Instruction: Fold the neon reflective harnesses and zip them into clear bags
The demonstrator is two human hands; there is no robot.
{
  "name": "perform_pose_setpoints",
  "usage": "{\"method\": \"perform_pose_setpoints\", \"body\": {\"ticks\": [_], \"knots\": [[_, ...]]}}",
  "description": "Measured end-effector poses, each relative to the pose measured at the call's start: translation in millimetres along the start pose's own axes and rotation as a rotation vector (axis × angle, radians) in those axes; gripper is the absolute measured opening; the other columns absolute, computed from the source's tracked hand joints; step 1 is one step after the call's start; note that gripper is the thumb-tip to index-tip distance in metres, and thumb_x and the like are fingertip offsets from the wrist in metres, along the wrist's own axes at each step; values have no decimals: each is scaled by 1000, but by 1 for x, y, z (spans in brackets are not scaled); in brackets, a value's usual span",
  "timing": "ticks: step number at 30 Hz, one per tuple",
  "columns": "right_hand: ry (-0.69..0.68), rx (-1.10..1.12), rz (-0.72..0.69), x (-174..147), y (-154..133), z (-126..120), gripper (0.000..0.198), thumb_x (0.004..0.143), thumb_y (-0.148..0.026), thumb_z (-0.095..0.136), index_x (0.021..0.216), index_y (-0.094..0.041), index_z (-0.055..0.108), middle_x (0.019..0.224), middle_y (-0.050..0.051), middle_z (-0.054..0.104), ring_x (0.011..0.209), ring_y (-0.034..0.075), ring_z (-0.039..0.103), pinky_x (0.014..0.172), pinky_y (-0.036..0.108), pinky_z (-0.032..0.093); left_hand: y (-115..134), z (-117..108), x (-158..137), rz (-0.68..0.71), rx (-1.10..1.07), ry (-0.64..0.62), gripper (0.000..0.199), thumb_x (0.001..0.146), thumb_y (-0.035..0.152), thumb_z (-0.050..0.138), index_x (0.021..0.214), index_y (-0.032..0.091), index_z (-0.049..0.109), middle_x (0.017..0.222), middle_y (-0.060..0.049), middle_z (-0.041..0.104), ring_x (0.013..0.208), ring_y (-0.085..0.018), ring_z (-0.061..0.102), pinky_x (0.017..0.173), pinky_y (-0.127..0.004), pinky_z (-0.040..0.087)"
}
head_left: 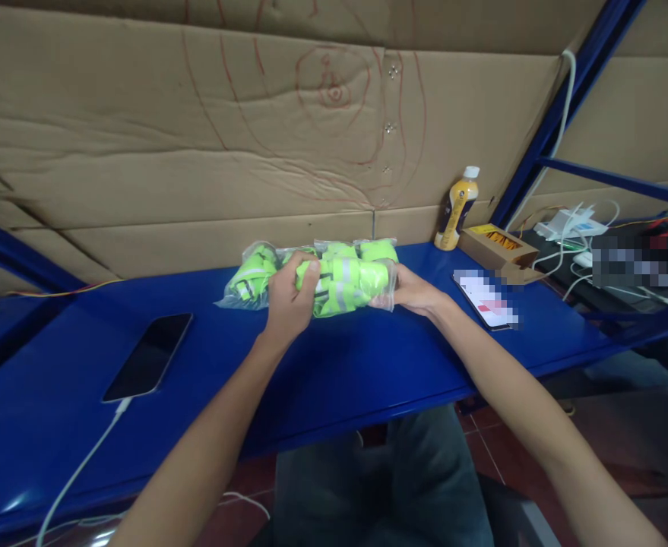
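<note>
Between my two hands is a rolled neon-yellow reflective vest (pixel 342 285) with silver stripes, in a clear plastic bag. My left hand (pixel 292 292) grips its left end, thumb on top. At the right end, my right hand (pixel 410 291) holds the bag, its fingers partly hidden behind it. More bagged neon-yellow rolls stand in a row behind, against the cardboard; one bagged roll (pixel 252 275) shows at the left and another (pixel 378 249) at the right.
A dark phone (pixel 150 357) on a white cable lies left on the blue table (pixel 368 365). To the right are a lit phone (pixel 485 300), a yellow bottle (pixel 457 210) and an open cardboard box (pixel 501 251). A cardboard wall (pixel 140 114) rises behind.
</note>
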State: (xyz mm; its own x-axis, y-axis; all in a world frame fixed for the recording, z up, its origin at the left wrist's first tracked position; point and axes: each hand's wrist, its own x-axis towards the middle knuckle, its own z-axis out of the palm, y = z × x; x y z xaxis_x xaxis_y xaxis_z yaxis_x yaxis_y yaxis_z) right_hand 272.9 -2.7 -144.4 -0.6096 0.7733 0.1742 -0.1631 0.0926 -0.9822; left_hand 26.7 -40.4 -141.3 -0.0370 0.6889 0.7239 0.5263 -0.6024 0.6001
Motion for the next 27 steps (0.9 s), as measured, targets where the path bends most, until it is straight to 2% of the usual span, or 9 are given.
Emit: {"method": "perform_pose_setpoints", "body": {"ticks": [3,6,8,14,19,23,27], "knots": [[-11,-19,43,-1,1,-1,57,54,-34,107,102,-18,80,98,4,81,89,19,76,91,34,64,4,2,-1,-16,33,-47,33,109,49,52,93,22,63,71,2,56,65,-17,52,67,-32,43],[96,-42,35,1,5,6,53,52,-35,107,95,-18,80,95,4,80,85,20,74,87,35,65,7,4,-2,4,26,-83,30,107,46,54,95,21,64,71,3,58,64,-16,53,69,-32,44],[145,-14,22,2,8,11,52,50,-37,107,91,-19,80,91,4,79,89,23,74,90,38,65,8,5,-3,30,10,-93,29,108,45,53,96,21,64,71,3,57,63,-15,53,70,-32,44],[95,80,57,3,10,21,59,47,-35,108,98,-22,80,96,4,81,101,26,77,101,43,65,1,1,-3,60,11,-115,35,110,50,49,100,22,67,73,2,56,64,-16,51,68,-32,42],[150,215,-23,9,10,19,73,48,-36,109,114,-25,79,105,5,84,117,30,77,107,45,64,-6,-2,3,11,40,-30,42,107,57,54,87,22,65,65,3,48,57,-15,42,60,-31,36],[230,243,-53,10,7,6,79,48,-42,110,118,-25,78,107,6,85,121,32,77,108,46,63,-14,-13,12,-5,89,96,51,104,58,60,68,21,57,59,3,47,58,-14,44,61,-32,36],[437,222,-195,9,-2,-24,77,57,-53,105,123,-25,76,113,8,85,123,33,76,103,47,65,-31,-33,22,-102,78,281,54,105,57,59,64,22,57,56,2,48,56,-15,45,60,-33,36]]}}
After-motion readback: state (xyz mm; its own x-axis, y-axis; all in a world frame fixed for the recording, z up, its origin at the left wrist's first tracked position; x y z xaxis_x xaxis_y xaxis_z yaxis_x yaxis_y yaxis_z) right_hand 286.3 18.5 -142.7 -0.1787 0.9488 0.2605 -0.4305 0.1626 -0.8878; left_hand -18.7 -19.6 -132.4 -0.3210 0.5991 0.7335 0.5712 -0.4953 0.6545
